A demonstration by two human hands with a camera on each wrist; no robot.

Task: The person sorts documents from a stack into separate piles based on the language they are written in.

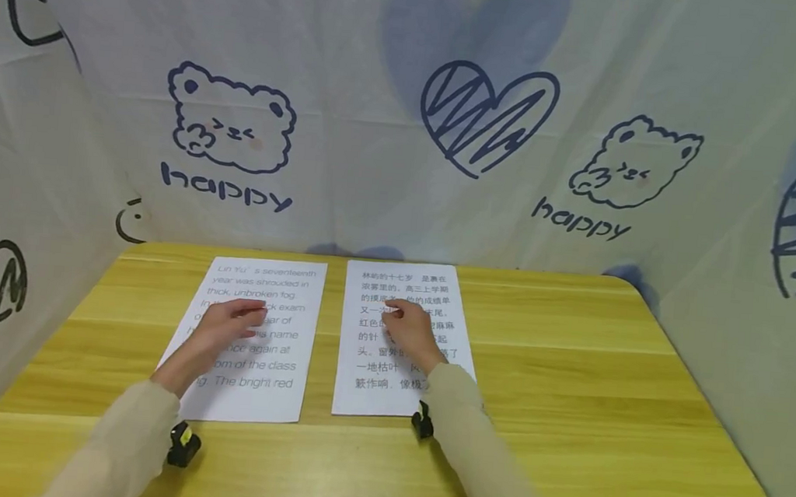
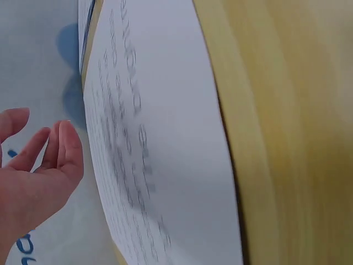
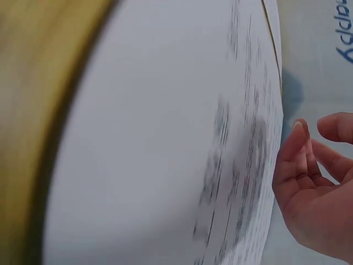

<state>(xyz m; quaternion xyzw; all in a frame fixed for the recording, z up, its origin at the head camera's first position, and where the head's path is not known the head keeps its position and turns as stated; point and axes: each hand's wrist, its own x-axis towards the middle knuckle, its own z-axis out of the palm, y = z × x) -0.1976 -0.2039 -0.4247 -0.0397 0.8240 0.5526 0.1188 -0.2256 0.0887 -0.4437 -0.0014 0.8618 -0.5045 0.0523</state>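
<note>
The English-printed sheet (image 1: pixel 263 355) and the Chinese-printed sheet (image 1: pixel 378 364) lie flat side by side, the English one at 9 o'clock of the other, with a narrow strip of wood between their facing edges. Taking 12 o'clock as the far side, the Chinese sheet's top edge comes almost to the table's far rim; the English sheet's top edge sits slightly nearer.

The left hand (image 1: pixel 223 332) is raised over the English sheet, fingers loosely bent, a small gap between thumb and fingertips, holding nothing; it points towards 1 o'clock. The right hand (image 1: pixel 414 334) is over the Chinese sheet, likewise loosely bent, thumb just apart from the fingers, grasping nothing, pointing towards 11 o'clock.

Cream sleeves (image 1: pixel 119 441) run in from 7 and 5 o'clock, with a small black device (image 1: pixel 184 445) near the left wrist and another by the right.

The wood-grain table (image 1: pixel 589 404) stretches widest from 2 to 4 o'clock of the Chinese sheet; a slimmer margin lies at 9 o'clock of the English one, and more wood at 6 o'clock. Beyond the far rim hangs a white cloth (image 1: pixel 347 182), with "happy" bears at 11 and 1 o'clock and a scribbled heart (image 1: pixel 490 119) near 12.
</note>
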